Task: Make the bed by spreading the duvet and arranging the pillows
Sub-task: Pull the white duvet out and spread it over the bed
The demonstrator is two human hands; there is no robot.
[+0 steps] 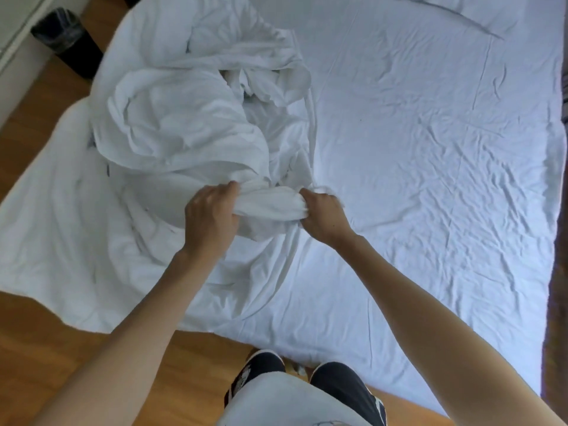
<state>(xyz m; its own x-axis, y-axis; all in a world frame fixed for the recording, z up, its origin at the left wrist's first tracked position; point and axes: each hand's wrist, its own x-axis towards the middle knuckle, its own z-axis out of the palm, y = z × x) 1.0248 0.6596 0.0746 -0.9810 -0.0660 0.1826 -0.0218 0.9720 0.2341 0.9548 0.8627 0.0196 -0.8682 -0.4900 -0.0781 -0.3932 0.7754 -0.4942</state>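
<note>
From my feed both hands, left hand (pixel 212 215) and right hand (pixel 322 215), are fisted tight around a twisted rope of the crumpled white duvet (pixel 190 124) heaped on the wrinkled white bed sheet's (pixel 430 149) left side, so yanking now probably just tightens the tangle or drags the sheet loose.

Both bare forearms reach forward from the near edge of the view and converge toward the middle. The left hand (pixel 212 216) is seen from its back, its fingers (pixel 229 192) curled over a bunched roll of white duvet (pixel 270 204). The right hand (pixel 322 216) grips the same roll just beside it, knuckles up, wrist bent slightly inward.
</note>
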